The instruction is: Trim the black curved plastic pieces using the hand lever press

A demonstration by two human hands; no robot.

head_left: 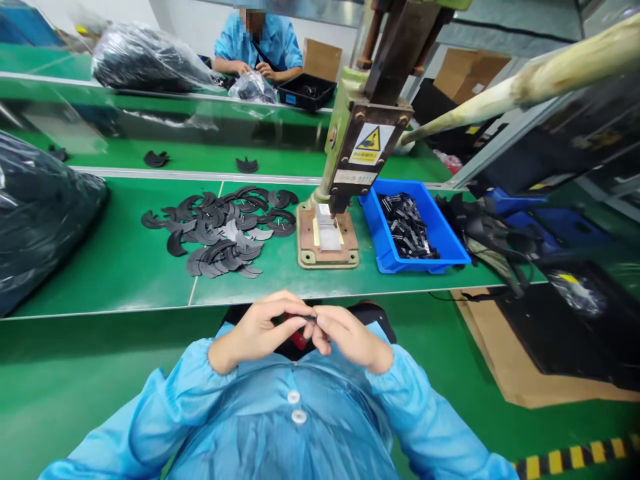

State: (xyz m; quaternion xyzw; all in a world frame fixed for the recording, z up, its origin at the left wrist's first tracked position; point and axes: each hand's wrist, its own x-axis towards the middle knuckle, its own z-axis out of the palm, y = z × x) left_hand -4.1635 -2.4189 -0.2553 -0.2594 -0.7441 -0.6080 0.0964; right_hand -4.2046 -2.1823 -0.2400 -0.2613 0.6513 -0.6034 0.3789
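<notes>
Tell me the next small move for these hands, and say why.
Perhaps bring the small dark piece toward the press base: the left hand and right hand hold it short of the table, and the base sits ahead of them.

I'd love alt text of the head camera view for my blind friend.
A person's left hand and right hand hold a small dark part before a green workbench. On it, a press stands between a heap of dark curved pieces, left, and a blue bin of black parts, right.
</notes>
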